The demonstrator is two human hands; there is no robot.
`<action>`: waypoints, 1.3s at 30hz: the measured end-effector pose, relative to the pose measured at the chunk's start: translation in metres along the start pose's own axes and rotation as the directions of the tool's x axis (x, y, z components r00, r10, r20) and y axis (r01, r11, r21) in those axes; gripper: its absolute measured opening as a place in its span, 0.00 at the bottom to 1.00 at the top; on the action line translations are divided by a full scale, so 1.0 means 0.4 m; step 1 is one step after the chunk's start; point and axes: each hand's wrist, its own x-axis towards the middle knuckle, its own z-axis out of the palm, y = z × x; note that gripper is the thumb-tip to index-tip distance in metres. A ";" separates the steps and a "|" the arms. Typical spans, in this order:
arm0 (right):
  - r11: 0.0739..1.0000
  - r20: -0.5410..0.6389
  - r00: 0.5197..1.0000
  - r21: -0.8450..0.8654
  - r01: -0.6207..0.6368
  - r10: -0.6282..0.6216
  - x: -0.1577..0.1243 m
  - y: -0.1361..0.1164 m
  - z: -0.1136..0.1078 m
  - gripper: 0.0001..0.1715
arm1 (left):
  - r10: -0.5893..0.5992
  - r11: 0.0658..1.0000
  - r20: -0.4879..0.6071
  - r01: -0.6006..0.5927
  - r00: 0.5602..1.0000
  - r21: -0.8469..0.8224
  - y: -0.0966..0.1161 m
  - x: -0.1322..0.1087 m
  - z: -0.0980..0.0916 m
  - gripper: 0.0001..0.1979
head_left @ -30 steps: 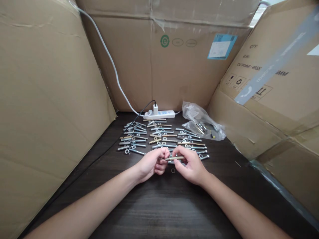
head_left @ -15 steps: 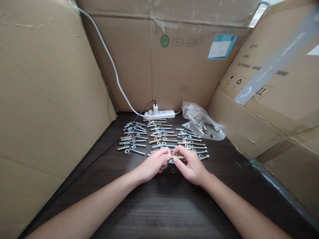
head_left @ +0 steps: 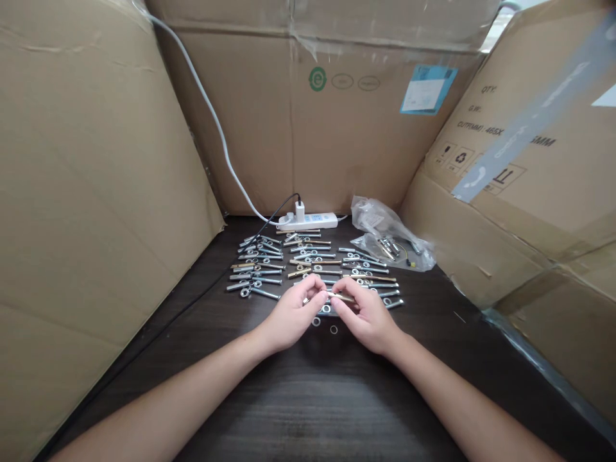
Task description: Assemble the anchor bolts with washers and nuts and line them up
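Note:
My left hand (head_left: 299, 311) and my right hand (head_left: 362, 314) meet above the front of the laid-out hardware. The right fingers pinch a brass-coloured bolt (head_left: 343, 297). At its left end the left thumb and fingertips close on a small light-coloured piece, too small to name surely. Just below the hands lie a washer (head_left: 316, 321) and a thin ring (head_left: 333, 330) on the dark table (head_left: 327, 398). Rows of bolts, sleeves, nuts and washers spread behind, with a silver bolt (head_left: 265, 293) at the left and another (head_left: 394, 304) at the right.
A white power strip (head_left: 315, 221) with a plug and cables sits at the back. Right of it is a clear plastic bag (head_left: 385, 231) holding metal parts. Cardboard walls (head_left: 240, 115) stand left, behind and right. A black cable (head_left: 183, 308) runs down the left side.
My left hand has shifted slightly up and its thumb now lies nearer the bolt's left end. The bolt tilts more, and the washer below the hands has come into view.

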 end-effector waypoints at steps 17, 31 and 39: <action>0.993 -0.054 0.998 -0.118 -0.028 0.021 0.005 0.014 -0.004 0.08 | 0.102 0.902 0.035 -0.107 0.994 0.418 -0.001 0.016 -0.060 0.06; 0.993 -0.029 0.999 -0.118 -0.026 0.023 0.006 0.010 0.008 0.07 | 0.255 0.508 0.300 -0.392 0.919 0.767 0.001 0.014 -0.087 0.12; 0.997 0.011 0.999 -0.076 -0.032 0.033 0.007 0.006 0.010 0.09 | 0.221 0.460 0.326 -0.393 0.919 0.797 0.007 0.012 -0.080 0.10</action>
